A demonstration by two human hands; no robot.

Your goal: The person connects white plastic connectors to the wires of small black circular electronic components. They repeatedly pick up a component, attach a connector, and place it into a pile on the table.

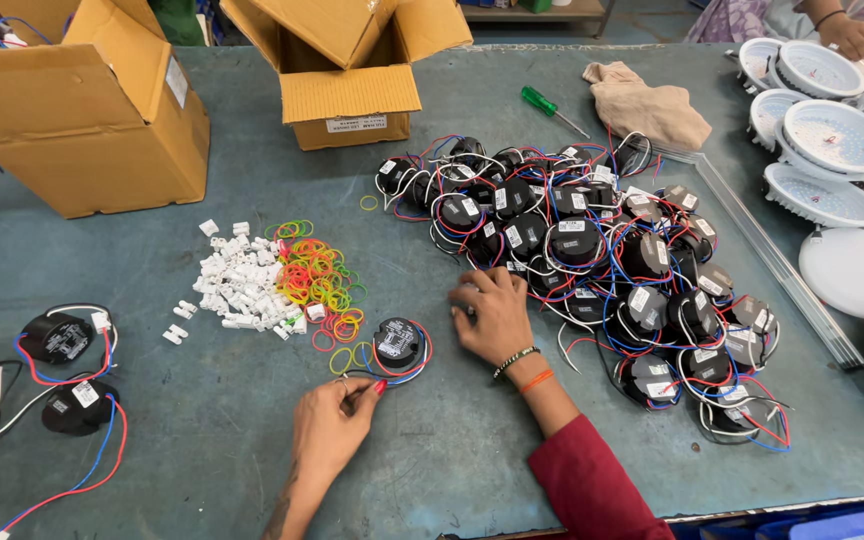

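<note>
Just above the left hand (330, 428), pinching its wires, lies a black driver (397, 342); right hand (495, 315) curled.

Round black driver unit (397, 341): small puck-shaped module with a white label on its top face, lying flat on the grey-green table, label up. Red, blue and white wires are coiled in a loose ring around its body. It sits just in front of the rubber bands, apart from the main heap. The wire loop at its near edge is pinched by the fingertips of the left hand (330, 428).

Heap of driver units (592, 270): many like black modules, labels mostly up, some tilted, piled together with red, blue, white and black wires tangled across them. The right hand (495, 318) rests palm down on the heap's near left edge.
</note>
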